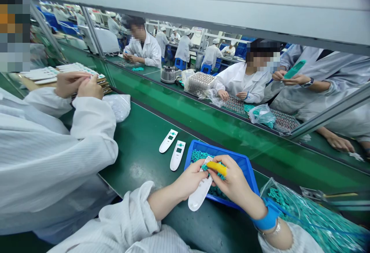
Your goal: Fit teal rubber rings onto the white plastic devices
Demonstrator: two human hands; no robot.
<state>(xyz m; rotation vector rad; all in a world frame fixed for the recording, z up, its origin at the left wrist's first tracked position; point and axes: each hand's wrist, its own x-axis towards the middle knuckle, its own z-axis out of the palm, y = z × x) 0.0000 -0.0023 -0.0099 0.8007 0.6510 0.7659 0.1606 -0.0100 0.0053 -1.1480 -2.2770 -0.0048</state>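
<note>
Standing by the green bench [138, 129]. Left hand [187, 181] pinches a white shell [198, 197], held over the near edge of a blue bin [253, 174]. Right hand, [235, 181] yellow cover [217, 168] on index, thumb and finger closed at the shell's upper end, apparently on a teal piece [204, 167]; fingertips overlap. Shell's faint marks: too small to read. Two more shells [177, 156] lie off the bin's left edge.

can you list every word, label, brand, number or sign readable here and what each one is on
No text can be read.
White board in the background: reddish marks, too small and blurred to read.
Held white shell: any marks are too small to read.
Two white shells on the green table: no lettering can be made out.
</note>
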